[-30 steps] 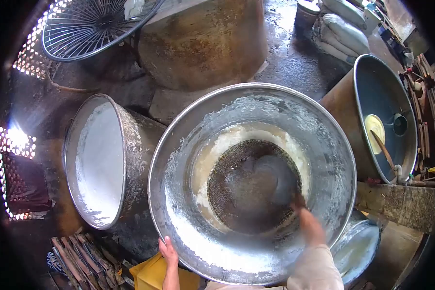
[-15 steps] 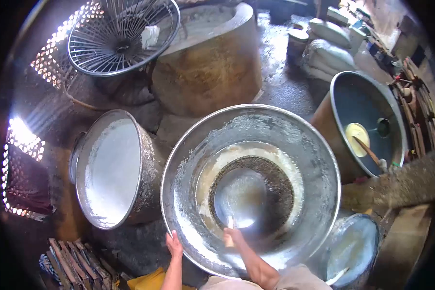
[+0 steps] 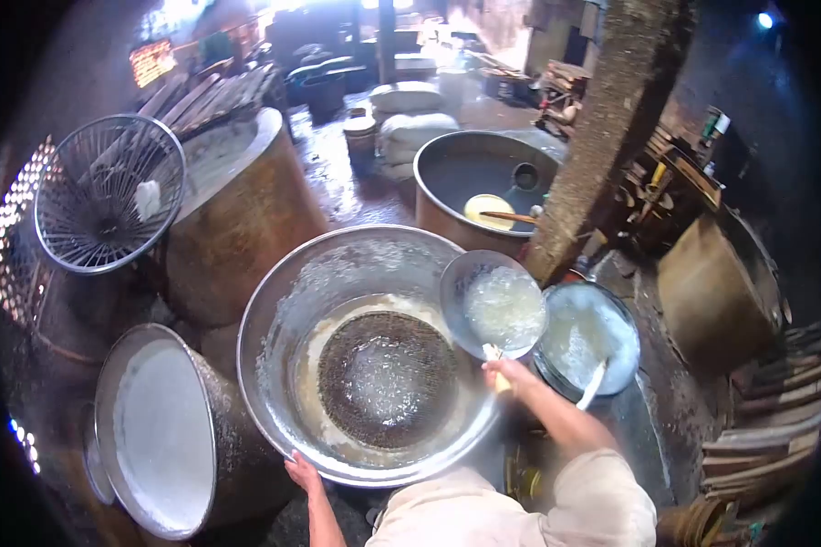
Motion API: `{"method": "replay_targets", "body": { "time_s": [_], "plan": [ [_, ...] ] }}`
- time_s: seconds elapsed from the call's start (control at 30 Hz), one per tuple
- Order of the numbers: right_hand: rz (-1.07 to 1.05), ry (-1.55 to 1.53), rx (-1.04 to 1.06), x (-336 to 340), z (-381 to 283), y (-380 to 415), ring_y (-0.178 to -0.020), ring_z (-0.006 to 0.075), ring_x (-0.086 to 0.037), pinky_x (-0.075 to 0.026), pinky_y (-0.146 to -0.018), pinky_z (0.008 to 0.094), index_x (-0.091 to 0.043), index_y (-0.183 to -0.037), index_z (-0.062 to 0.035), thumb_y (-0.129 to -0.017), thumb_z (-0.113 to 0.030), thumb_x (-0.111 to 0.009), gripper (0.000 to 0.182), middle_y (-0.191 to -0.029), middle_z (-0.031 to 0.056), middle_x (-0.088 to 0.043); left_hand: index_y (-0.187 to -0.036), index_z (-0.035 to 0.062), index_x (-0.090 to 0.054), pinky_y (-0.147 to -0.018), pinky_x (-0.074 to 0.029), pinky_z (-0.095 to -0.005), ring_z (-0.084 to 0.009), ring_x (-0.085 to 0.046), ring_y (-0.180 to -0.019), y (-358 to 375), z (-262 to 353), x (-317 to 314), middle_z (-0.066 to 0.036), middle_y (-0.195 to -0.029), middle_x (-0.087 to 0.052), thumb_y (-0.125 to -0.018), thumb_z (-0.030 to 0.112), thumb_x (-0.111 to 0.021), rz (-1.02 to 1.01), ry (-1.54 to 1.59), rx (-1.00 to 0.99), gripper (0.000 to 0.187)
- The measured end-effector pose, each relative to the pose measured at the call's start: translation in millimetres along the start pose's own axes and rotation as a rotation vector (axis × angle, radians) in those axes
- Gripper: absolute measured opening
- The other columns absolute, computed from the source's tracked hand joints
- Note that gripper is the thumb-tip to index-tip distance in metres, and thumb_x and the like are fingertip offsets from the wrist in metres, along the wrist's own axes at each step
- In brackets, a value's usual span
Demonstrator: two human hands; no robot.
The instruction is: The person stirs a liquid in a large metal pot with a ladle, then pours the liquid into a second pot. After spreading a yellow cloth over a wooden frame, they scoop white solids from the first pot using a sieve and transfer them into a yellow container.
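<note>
My right hand [image 3: 513, 376] is closed round the short pale handle of a round metal ladle [image 3: 459, 319]. Cloudy, frothy liquid lies in the ladle's bowl, which is over the right rim of a wide metal pot [image 3: 263, 360], towards a bucket. At the pot's near left edge, my left hand [image 3: 303, 472] grips the rim. Shallow liquid covers a dark, grainy disc in the pot's bottom, with a pale ring around it. The blue-grey bucket [image 3: 631, 342] stands just right of the ladle, holding cloudy liquid and a pale-handled tool [image 3: 593, 387].
A metal pot of white liquid [image 3: 202, 447] stands at left. Behind are a wire basket [image 3: 109, 260] and a rusty drum [image 3: 246, 246]. A dark vat [image 3: 429, 205] holds a yellowish bowl [image 3: 485, 208]. A thick post [image 3: 607, 118] rises behind the bucket; wood slats [image 3: 766, 442] lie right.
My right hand has lifted the ladle from the pot's middle and carried it right, now with liquid in it. The view has turned right. My left hand stays at the rim.
</note>
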State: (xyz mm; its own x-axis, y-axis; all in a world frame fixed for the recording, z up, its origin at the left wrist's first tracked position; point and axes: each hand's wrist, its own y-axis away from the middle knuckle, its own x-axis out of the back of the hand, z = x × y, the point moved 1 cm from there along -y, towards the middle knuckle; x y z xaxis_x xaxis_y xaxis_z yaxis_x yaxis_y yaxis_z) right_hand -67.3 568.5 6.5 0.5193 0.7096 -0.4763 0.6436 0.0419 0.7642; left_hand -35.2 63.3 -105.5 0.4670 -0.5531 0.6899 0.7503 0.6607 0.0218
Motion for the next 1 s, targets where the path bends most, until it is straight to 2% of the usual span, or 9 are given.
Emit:
{"method": "replay_targets", "body": {
  "time_s": [0.13, 0.23, 0.43, 0.47, 0.57, 0.77, 0.9, 0.93, 1.0],
  "plan": [
    [-0.111, -0.24, 0.038, 40, -31, 15, -0.046, 0.0083, -0.042, -0.041, -0.042, 0.0216, -0.045, -0.078, -0.0005, -0.082, -0.008, -0.045, 0.008, -0.059, 0.0012, -0.043, -0.1, -0.0104, -0.047, -0.082, -0.035, -0.0439, -0.0408, -0.047, -0.094, -2, 0, 0, -0.03, -0.098, -0.05, -0.085, 0.036, -0.042, -0.015, 0.047, 0.014, 0.049],
    [-0.374, -0.628, -0.161, 35, -57, 42, -0.046, 0.0079, -0.043, -0.041, -0.042, 0.0212, -0.043, -0.072, -0.0031, -0.08, -0.009, -0.046, 0.01, -0.057, 0.0009, -0.043, -0.102, -0.0109, -0.047, -0.082, -0.035, -0.0442, -0.0405, -0.047, -0.094, -3, -1, -2, -0.029, -0.098, -0.051, -0.085, 0.033, -0.042, -0.038, 0.055, 0.037, 0.047],
    [-0.641, -0.839, 0.061, -12, -69, 50, -0.046, 0.005, -0.039, -0.036, -0.037, 0.0178, -0.043, -0.077, -0.002, -0.08, -0.007, -0.048, 0.008, -0.059, 0.0006, -0.041, -0.094, -0.0081, -0.053, -0.076, -0.038, -0.0443, -0.0385, -0.052, -0.088, 4, 17, 9, -0.025, -0.09, -0.056, -0.083, 0.027, -0.045, -0.013, 0.117, 0.057, 0.037],
    [-0.491, -0.661, 0.245, -25, -58, 42, -0.047, 0.004, -0.039, -0.036, -0.036, 0.0166, -0.044, -0.086, -0.0012, -0.08, -0.008, -0.05, 0.011, -0.064, 0.0014, -0.042, -0.092, -0.0076, -0.053, -0.076, -0.038, -0.0448, -0.0402, -0.051, -0.085, -2, -3, 1, -0.025, -0.087, -0.055, -0.083, 0.029, -0.046, 0.039, -0.018, 0.043, 0.038],
    [-0.413, -0.393, 0.227, -43, 6, -7, -0.049, 0.0082, -0.043, -0.039, -0.038, 0.0206, -0.046, -0.101, -0.0108, -0.076, -0.011, -0.057, 0.027, -0.073, 0.0013, -0.048, -0.096, -0.0072, -0.049, -0.079, -0.036, -0.0447, -0.0403, -0.048, -0.091, 7, 19, 14, -0.026, -0.094, -0.051, -0.084, 0.033, -0.043, 0.023, -0.052, 0.026, 0.042],
    [-0.053, 0.383, -0.11, -53, 135, -123, -0.044, 0.0121, -0.046, -0.04, -0.037, 0.0279, -0.047, -0.079, -0.0008, -0.07, -0.002, -0.056, 0.012, -0.059, 0.0051, -0.048, -0.098, -0.0065, -0.048, -0.08, -0.034, -0.0447, -0.0399, -0.046, -0.091, 9, 25, 14, -0.026, -0.093, -0.048, -0.085, 0.034, -0.041, 0.039, -0.164, 0.072, 0.043],
    [0.27, 1.042, -0.163, -52, 103, -226, -0.047, 0.0169, -0.05, -0.04, -0.04, 0.0337, -0.048, -0.082, 0.0004, -0.066, 0.003, -0.056, 0.018, -0.062, 0.0074, -0.051, -0.095, -0.0072, -0.048, -0.077, -0.035, -0.0446, -0.041, -0.047, -0.087, 11, 30, 12, -0.026, -0.089, -0.049, -0.086, 0.033, -0.04, 0.083, -0.191, 0.063, 0.042],
    [0.343, 0.911, -0.165, -15, 98, -294, -0.05, 0.0192, -0.051, -0.042, -0.043, 0.0354, -0.049, -0.084, 0.0006, -0.065, 0.002, -0.058, 0.022, -0.064, 0.0076, -0.052, -0.094, -0.0073, -0.048, -0.077, -0.035, -0.0442, -0.0405, -0.048, -0.086, 10, 35, 12, -0.026, -0.089, -0.05, -0.086, 0.033, -0.04, 0.081, -0.155, 0.095, 0.042],
    [0.233, 1.34, 0.302, -17, 53, -329, -0.067, 0.028, -0.057, -0.045, -0.058, 0.039, -0.051, -0.093, 0.0008, -0.063, 0.0, -0.059, 0.031, -0.074, 0.0132, -0.057, -0.093, -0.0071, -0.048, -0.076, -0.036, -0.0422, -0.0378, -0.049, -0.084, 10, 44, 12, -0.025, -0.087, -0.051, -0.087, 0.032, -0.04, 0.082, -0.069, 0.157, 0.041]
  ]
}}
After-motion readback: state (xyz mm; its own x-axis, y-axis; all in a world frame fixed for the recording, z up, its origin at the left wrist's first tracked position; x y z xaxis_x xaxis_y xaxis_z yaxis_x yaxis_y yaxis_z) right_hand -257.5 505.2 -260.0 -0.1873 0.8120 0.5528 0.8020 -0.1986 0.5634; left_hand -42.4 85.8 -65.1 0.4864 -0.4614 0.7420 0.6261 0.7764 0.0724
